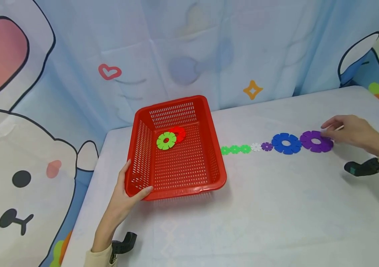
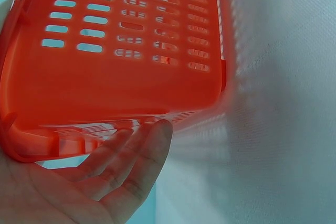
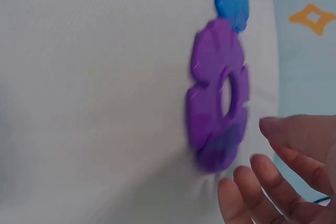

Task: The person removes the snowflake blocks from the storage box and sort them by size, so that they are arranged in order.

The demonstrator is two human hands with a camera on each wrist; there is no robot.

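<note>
A red plastic basket (image 1: pixel 183 187) leans tilted at the left of the table. My left hand (image 1: pixel 122 202) holds its near left corner, thumb over the rim and fingers along the outer wall (image 2: pixel 110 87). Inside it lie a lime-green flower-shaped disc (image 1: pixel 161 142) and a red one (image 1: pixel 181 132). At the far right, a large purple flower-shaped disc (image 1: pixel 306 139) lies flat on the table. Just beyond its right edge is my right hand (image 1: pixel 351 131), fingers loosely bent with nothing between them; the right wrist view shows a gap between fingertips (image 3: pixel 260 163) and disc.
Left of the purple disc, a row runs toward the basket: a large blue disc (image 1: pixel 277 144), a small purple one (image 1: pixel 267 147), a small white one (image 1: pixel 256 147) and several small green ones (image 1: pixel 234 149). A cartoon-print curtain (image 1: pixel 189 48) hangs behind the white table (image 1: pixel 259 215).
</note>
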